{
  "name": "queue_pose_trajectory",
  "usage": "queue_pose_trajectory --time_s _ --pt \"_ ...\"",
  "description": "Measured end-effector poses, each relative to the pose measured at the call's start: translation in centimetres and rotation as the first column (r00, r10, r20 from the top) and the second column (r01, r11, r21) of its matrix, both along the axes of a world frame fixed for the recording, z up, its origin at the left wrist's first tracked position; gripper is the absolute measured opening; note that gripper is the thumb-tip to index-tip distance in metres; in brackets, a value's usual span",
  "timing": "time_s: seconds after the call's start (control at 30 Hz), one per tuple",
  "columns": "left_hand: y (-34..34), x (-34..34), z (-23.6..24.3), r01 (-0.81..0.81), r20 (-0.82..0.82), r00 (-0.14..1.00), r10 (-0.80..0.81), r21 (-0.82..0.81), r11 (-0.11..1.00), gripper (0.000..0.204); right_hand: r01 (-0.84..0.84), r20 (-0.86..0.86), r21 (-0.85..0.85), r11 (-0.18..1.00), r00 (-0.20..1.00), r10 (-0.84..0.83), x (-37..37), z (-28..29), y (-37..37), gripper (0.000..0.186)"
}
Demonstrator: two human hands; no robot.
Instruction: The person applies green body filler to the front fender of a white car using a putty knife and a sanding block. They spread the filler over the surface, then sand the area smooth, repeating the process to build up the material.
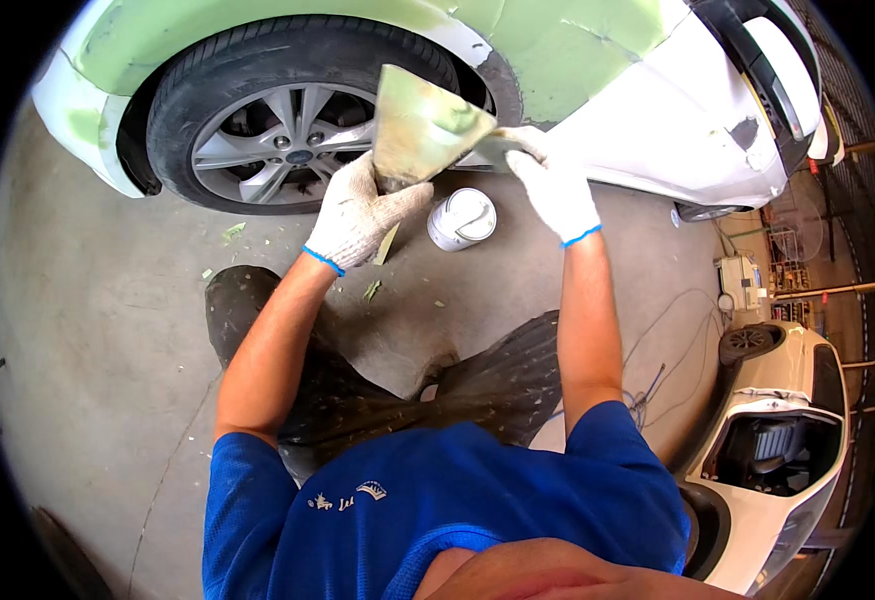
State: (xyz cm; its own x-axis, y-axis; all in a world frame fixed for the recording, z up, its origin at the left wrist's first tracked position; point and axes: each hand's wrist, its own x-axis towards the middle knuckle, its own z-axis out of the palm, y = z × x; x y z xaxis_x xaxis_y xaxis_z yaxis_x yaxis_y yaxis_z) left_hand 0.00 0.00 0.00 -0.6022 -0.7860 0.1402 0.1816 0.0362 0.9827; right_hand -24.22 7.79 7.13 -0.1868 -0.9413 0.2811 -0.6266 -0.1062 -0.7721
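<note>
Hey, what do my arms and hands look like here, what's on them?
Your left hand and right hand wear whitish knit gloves with bright blue edging at the wrists. Both forearms are bare, below short blue sleeves.

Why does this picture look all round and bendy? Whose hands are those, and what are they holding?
No robot here! A person wears a camera on their head, looking down. Its very wide lens bends straight edges. The left hand and right hand wear whitish gloves. The left holds a wide, flat blade smeared with pale green; the right holds a thin grey tool, partly hidden. Ahead is a white car with green patches. On the floor stands an open-looking can.
</note>
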Motion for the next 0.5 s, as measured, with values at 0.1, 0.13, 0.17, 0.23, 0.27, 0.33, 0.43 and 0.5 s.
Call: queue_pose_trajectory --time_s 0.1,0.13,0.17,0.23,0.27,0.33,0.43,0.5 --pt "-0.1 -0.2 -0.6 -0.052 -0.062 0.996 0.058 0.086 0.995 0.042 0.108 -0.306 -0.328 0.939 0.928 -0.213 1.5 -0.7 0.6 0.031" --pt "0.1 -0.4 -0.7 -0.080 -0.013 0.997 0.081 0.070 0.994 0.042 0.110 -0.336 -0.435 0.894 0.901 -0.275 2.6 -0.2 1.1 0.031" --pt "0.3 -0.7 -0.7 -0.106 0.037 0.994 0.104 0.053 0.993 0.041 0.104 -0.357 -0.536 0.838 0.871 -0.337 3.6 0.1 1.2 0.030" --pt "-0.1 -0.5 -0.3 -0.126 0.085 0.988 0.130 -0.050 0.991 0.040 -0.128 -0.589 -0.628 0.768 0.722 -0.362 5.7 -0.8 -0.3 0.042" --pt "-0.1 0.1 0.7 -0.150 0.180 0.966 0.188 -0.207 0.967 0.039 -0.139 -0.601 -0.577 0.805 0.739 -0.303 7.2 -1.7 -0.9 0.042" --pt "0.0 0.0 0.6 -0.225 0.165 0.941 0.294 -0.342 0.912 0.038 -0.194 -0.630 -0.466 0.863 0.758 -0.170 8.0 -1.7 -0.5 0.041" --pt "-0.5 -0.5 -0.7 -0.339 0.083 0.920 0.382 -0.318 0.886 0.042 -0.246 -0.523 -0.502 0.829 0.850 -0.064 6.1 -0.2 -0.1 0.040" --pt "-0.7 -0.3 -1.5 -0.340 0.072 0.931 0.359 -0.190 0.921 0.041 -0.184 -0.542 -0.647 0.740 0.793 -0.277 3.3 1.3 -2.4 0.034"
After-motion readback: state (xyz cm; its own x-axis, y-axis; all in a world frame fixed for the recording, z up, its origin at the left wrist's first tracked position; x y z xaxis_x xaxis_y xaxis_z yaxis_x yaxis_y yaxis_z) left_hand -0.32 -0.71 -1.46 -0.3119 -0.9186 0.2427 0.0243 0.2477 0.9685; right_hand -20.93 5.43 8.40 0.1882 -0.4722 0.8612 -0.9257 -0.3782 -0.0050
